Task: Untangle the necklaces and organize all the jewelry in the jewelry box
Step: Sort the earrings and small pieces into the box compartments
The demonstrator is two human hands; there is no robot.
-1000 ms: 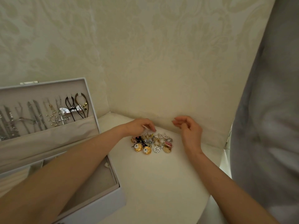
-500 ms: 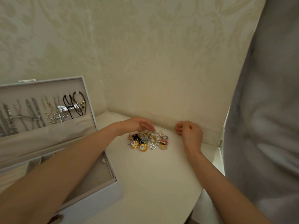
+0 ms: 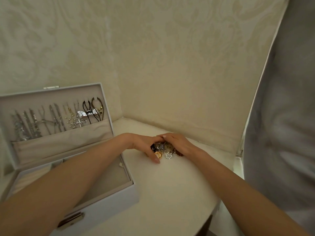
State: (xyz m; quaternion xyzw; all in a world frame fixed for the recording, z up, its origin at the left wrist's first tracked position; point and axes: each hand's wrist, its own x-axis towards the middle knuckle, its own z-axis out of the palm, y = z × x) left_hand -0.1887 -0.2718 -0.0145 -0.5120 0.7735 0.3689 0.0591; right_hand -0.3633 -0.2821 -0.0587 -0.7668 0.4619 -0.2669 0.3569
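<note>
**Both hands close round the loose pile**

Your fingertips meet over the far side of the pile of small jewelry. Your left hand curls round it from the left, thumb lying along the near edge. Your right hand curls over it from the right. Only a gold piece and a snowflake charm peek out beneath.

A second ago your hands were apart, one on each side of a spread-out heap. Now they cup it and the pieces are bunched tight, which looks like a scoop about to lift.

The pile is on the table, near the right side of the jewelry box. The lid stands open with the necklaces hung in a row, so the untangling seems done. Your left forearm hides much of the tray, so I cannot tell which compartments are free. Watch the near side, where small pieces could slip out.
</note>
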